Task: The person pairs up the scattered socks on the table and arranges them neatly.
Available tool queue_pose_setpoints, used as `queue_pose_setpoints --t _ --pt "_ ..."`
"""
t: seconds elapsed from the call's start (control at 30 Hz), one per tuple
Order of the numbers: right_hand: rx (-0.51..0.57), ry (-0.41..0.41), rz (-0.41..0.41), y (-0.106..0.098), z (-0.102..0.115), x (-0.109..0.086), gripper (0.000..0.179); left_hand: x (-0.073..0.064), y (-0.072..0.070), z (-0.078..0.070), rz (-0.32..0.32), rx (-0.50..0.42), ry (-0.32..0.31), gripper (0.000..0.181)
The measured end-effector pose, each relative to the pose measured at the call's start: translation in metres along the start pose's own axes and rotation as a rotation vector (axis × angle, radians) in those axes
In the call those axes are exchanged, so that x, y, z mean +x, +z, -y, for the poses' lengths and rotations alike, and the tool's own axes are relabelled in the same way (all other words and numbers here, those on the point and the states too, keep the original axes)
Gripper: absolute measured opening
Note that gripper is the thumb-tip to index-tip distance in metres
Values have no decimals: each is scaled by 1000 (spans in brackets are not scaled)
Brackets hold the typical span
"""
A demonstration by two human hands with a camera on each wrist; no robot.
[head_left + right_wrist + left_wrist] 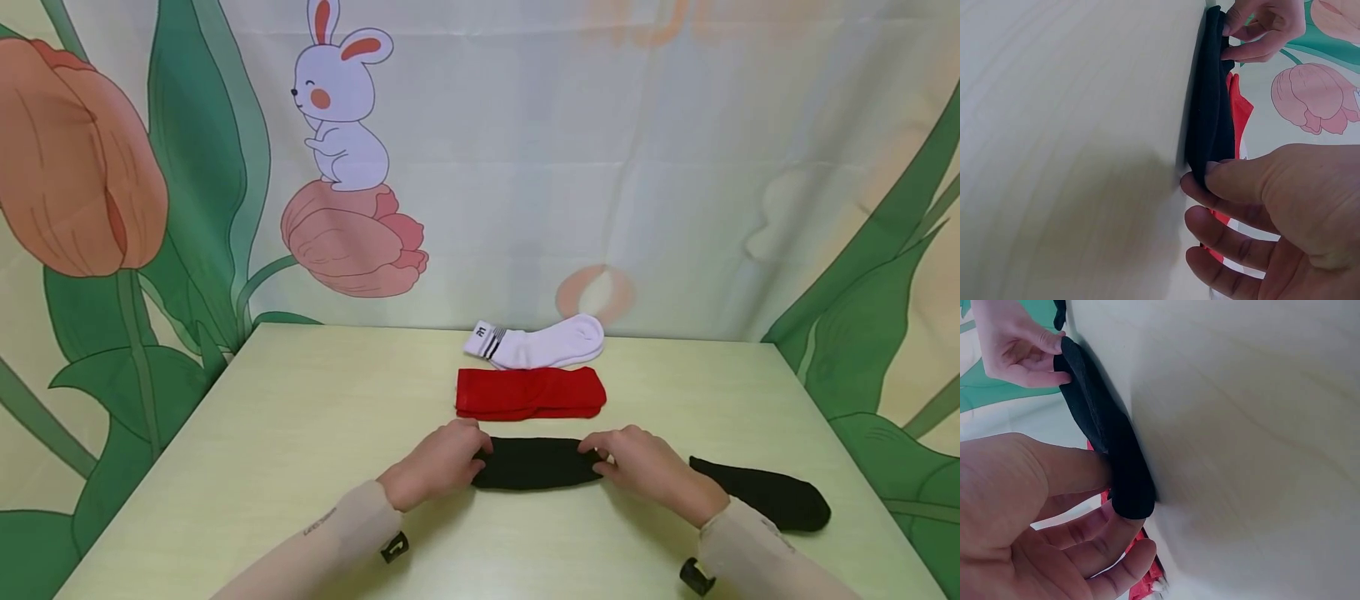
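A black sock (pixel 537 463) lies folded lengthwise across the front middle of the table, held at both ends. My left hand (pixel 442 463) pinches its left end between thumb and fingers; in the left wrist view the thumb presses on top of the black cloth (pixel 1130 465). At the other end my right hand (pixel 647 467) pinches the sock, its thumb on the near side and the forefinger beneath, as the right wrist view shows. A second black sock (pixel 772 496) lies flat to the right, partly behind my right wrist.
Beyond the held sock lies a folded red pair of socks (pixel 531 394). Behind it, white socks (pixel 551 343) with black stripes lie near the table's back edge. A printed curtain (pixel 510 167) with a rabbit and tulips hangs behind the pale table (pixel 315 417).
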State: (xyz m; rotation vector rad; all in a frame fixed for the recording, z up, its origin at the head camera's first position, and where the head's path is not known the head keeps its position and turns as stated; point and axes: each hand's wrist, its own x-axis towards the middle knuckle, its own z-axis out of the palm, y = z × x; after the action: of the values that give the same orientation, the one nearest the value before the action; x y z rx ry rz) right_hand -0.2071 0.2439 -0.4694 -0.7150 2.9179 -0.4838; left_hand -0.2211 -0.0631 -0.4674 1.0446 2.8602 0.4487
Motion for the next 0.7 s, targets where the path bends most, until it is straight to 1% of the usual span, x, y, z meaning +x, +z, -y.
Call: queue_pose_setpoints --t 0.2,0.43,0.7 --pt "-6 -9 4 -1 0 0 30 1 2 -2 9 14 -8 17" --pt "-11 3 29 0 1 2 30 2 1 -5 33 21 -23 18" --pt "-47 -18 27 0 1 1 29 1 0 -6 37 18 -30 18"
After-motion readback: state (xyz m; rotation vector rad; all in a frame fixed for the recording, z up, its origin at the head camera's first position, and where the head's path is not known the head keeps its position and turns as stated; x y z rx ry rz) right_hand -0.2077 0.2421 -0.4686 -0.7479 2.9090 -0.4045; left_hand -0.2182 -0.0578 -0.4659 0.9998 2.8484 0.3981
